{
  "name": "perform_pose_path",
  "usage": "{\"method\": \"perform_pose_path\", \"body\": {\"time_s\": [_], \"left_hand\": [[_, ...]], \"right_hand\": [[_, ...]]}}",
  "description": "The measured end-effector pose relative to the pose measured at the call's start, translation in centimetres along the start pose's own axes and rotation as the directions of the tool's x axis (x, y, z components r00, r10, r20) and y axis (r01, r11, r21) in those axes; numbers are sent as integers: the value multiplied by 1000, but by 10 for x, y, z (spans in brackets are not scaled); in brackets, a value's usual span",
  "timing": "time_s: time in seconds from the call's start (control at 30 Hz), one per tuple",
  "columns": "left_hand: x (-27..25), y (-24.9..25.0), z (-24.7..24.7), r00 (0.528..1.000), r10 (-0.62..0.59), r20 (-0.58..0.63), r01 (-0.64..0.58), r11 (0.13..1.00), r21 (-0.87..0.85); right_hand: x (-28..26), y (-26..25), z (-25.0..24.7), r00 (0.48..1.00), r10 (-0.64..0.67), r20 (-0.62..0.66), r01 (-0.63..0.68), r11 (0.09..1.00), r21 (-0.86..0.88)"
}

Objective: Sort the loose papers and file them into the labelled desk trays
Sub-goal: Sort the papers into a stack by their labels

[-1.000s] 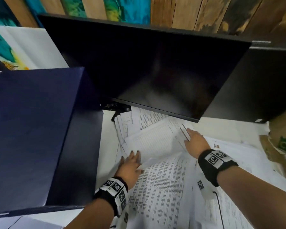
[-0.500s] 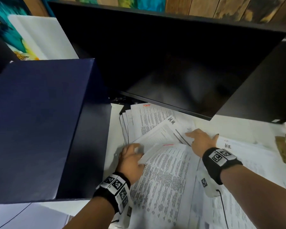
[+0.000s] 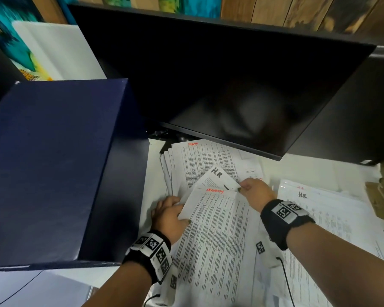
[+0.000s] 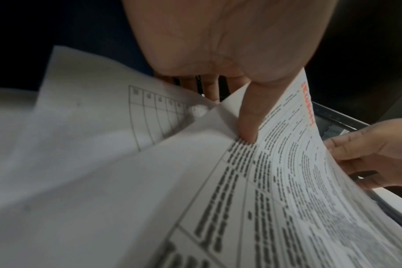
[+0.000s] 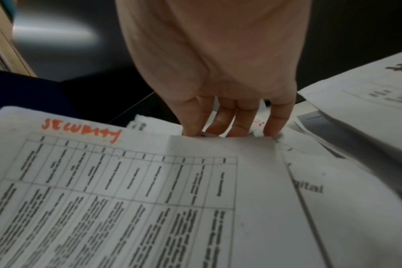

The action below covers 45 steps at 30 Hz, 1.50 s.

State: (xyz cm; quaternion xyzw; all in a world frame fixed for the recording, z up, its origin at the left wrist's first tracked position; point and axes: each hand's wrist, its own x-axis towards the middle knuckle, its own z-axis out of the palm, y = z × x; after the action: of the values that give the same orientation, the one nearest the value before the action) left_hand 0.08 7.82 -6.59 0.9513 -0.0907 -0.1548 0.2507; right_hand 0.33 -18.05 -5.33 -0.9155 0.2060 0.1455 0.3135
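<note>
A printed sheet marked "SECURITY" in red (image 3: 215, 220) (image 4: 287, 181) (image 5: 131, 190) lies on top of a spread of loose papers on the white desk. My left hand (image 3: 169, 214) (image 4: 246, 116) pinches its left edge, thumb on top and fingers underneath. My right hand (image 3: 255, 192) (image 5: 232, 125) grips its top right corner, fingers curled over the edge. A sheet marked "H.R" (image 3: 217, 176) pokes out just behind it. Another pile with "H.R" on top (image 3: 315, 202) lies to the right. No labelled tray is plainly in view.
A stack of printed sheets (image 3: 204, 160) sits under the dark monitor (image 3: 220, 89) at the back. A big dark blue box (image 3: 49, 169) stands close on the left. Brown cardboard (image 3: 381, 196) is at the right edge.
Both hands went from lying flat on the papers to taking hold of the "SECURITY" sheet, left at its side edge, right at its top corner. The sheet has lifted and slid nearer.
</note>
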Motion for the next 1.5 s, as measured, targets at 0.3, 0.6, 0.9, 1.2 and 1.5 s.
{"method": "perform_pose_path", "body": {"time_s": [0.3, 0.6, 0.9, 1.2, 1.5], "left_hand": [[3, 2, 0, 994, -105, -35, 101, 990, -103], [12, -6, 7, 997, -60, -48, 45, 963, -265], [14, 22, 13, 986, -88, 140, 122, 959, -257], [4, 12, 19, 976, -175, 132, 181, 983, -38], [-9, 4, 12, 988, -116, 101, 125, 989, -84]], "right_hand": [[-28, -44, -37, 941, -185, -284, 247, 948, 202], [-78, -67, -154, 757, -271, -594, 402, 911, 97], [-121, -9, -241, 633, -131, -763, 282, 957, 70], [-104, 87, -213, 934, -65, -352, 23, 992, -122], [-67, 145, -146, 973, 115, -201, -167, 949, -268]]}}
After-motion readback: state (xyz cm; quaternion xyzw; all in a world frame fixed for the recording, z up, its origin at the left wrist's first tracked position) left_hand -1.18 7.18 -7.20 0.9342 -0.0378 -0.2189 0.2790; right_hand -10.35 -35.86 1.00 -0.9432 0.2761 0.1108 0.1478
